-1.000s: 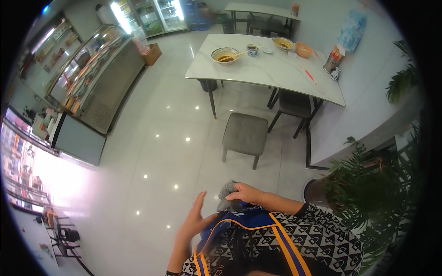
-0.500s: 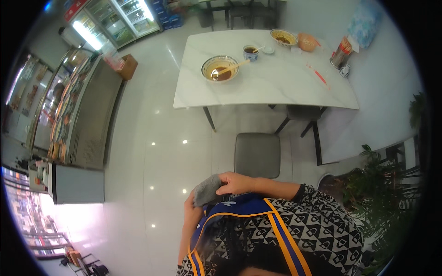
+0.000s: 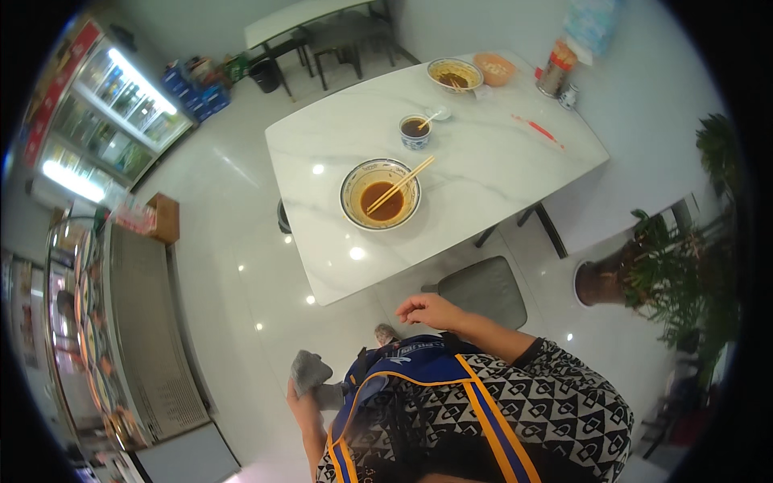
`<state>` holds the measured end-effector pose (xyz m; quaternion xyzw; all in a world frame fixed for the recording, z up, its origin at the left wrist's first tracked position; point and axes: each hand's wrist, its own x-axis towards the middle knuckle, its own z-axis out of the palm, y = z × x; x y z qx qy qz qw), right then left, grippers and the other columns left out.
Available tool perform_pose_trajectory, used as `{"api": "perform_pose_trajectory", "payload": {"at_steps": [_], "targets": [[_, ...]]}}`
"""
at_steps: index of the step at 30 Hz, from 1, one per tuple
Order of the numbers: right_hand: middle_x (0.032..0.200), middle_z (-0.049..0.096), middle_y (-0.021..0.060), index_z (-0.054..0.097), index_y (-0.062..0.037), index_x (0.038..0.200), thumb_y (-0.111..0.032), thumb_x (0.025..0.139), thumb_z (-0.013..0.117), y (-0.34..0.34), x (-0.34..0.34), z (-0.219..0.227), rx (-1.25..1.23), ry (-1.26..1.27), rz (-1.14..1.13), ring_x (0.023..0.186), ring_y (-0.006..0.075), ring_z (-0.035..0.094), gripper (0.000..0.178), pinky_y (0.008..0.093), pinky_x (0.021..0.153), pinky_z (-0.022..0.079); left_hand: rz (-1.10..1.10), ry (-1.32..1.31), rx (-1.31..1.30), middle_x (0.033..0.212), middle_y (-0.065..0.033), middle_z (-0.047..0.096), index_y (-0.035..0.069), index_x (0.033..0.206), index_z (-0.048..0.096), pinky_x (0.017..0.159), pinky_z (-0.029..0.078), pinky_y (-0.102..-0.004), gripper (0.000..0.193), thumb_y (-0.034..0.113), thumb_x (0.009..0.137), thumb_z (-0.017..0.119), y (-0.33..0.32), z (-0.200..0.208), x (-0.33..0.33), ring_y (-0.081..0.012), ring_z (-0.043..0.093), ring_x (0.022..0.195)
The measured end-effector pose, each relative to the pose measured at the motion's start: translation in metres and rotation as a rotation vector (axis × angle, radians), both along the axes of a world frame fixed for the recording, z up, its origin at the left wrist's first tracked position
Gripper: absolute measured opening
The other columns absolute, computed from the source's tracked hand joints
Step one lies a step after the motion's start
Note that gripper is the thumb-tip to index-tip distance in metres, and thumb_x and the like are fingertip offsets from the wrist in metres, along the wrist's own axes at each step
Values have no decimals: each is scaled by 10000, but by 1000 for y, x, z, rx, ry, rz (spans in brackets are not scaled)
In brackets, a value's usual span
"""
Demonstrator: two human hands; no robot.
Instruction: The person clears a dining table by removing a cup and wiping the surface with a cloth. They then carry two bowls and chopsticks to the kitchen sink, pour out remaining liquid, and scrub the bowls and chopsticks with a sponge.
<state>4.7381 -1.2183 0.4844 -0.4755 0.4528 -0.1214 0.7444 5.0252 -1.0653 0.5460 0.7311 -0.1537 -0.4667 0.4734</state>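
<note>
My left hand (image 3: 296, 398) grips a bunched grey cloth (image 3: 311, 372) low on the left, beside my blue apron (image 3: 403, 358). Part of the cloth seems to hang down toward the apron; the fingers are partly hidden by it. My right hand (image 3: 431, 310) is held out before the apron, fingers loosely bent and nothing in them. Ahead of it, on the white table (image 3: 314, 249), stands a patterned bowl (image 3: 346, 197) with brown liquid inside. A pair of chopsticks (image 3: 411, 175) rests across that bowl.
Farther back are a blue-and-white cup (image 3: 415, 142), a second bowl (image 3: 435, 79), an orange bowl (image 3: 493, 71), a chopstick holder (image 3: 554, 72) and a red-and-white wrapper (image 3: 541, 131). A grey stool (image 3: 483, 294) stands at the near edge, a potted plant (image 3: 604, 278) to the right, a counter (image 3: 149, 314) left.
The table and bowl appear closer, and the view has turned. My right hand has let go of the grey cloth and moved apart, toward the table; my left hand keeps the cloth, farther left.
</note>
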Motion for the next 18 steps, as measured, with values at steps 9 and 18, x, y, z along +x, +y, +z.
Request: {"api": "perform_pose_trajectory", "payload": {"at_steps": [9, 18], "targets": [[906, 652, 84, 634, -8, 1008, -66, 804, 547, -63, -39, -57, -150, 97, -116, 806, 136, 605, 230, 263, 739, 481, -256, 93, -147, 1027, -73, 614, -2, 1026, 618, 806, 459, -259, 224, 20, 844, 489, -115, -75, 4, -155, 576, 922], [898, 646, 83, 608, 13, 1026, -6, 819, 516, -104, -61, -89, -185, 213, -42, 800, 124, 595, 227, 246, 735, 482, -177, 202, -32, 896, -67, 610, 11, 971, 621, 781, 428, -270, 251, 144, 788, 511, -113, -91, 18, -154, 551, 853]]}}
